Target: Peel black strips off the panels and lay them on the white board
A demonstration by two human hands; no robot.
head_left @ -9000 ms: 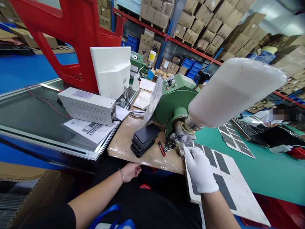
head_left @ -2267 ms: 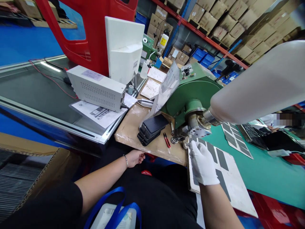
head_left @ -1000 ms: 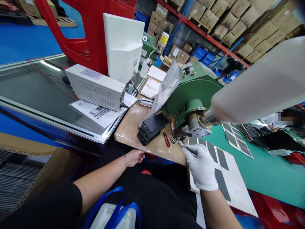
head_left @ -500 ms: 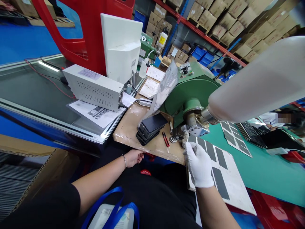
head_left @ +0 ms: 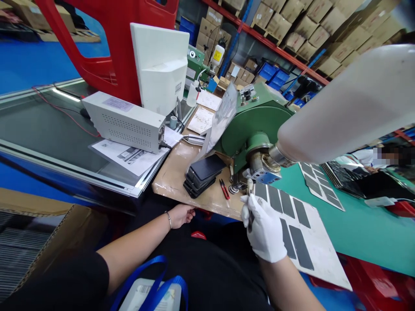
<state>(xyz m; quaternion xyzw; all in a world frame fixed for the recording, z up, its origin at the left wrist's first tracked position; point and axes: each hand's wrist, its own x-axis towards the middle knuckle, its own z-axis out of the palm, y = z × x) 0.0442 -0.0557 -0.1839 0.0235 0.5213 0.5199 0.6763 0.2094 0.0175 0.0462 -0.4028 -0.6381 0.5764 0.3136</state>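
My right hand [head_left: 264, 226], in a white glove, is closed just below the metal head [head_left: 264, 170] of a green machine [head_left: 256, 123]. Its fingers pinch together around something dark and narrow that I cannot make out. My bare left hand [head_left: 182, 216], a bracelet at its wrist, is curled at the front edge of the brown-covered worktop [head_left: 177, 172]; what its fingers hold, if anything, is hidden. Between the hands lie a stack of black flat rectangular pieces [head_left: 205, 170] and red-handled thread snips [head_left: 224, 188]. A white board [head_left: 324, 248] bearing dark grey rectangular strips [head_left: 302, 212] lies beside my right hand.
A large whitish bottle [head_left: 343, 103] slants from the machine head over the green table [head_left: 363, 233]. Left stand a grey perforated metal box [head_left: 126, 125] and a white monitor [head_left: 160, 69]. An open carton [head_left: 42, 229] is at lower left. A co-worker [head_left: 366, 160] sits far right.
My right hand has shifted slightly left and tilted, and the dark narrow thing in it now shows more. My left hand stays at the worktop edge.
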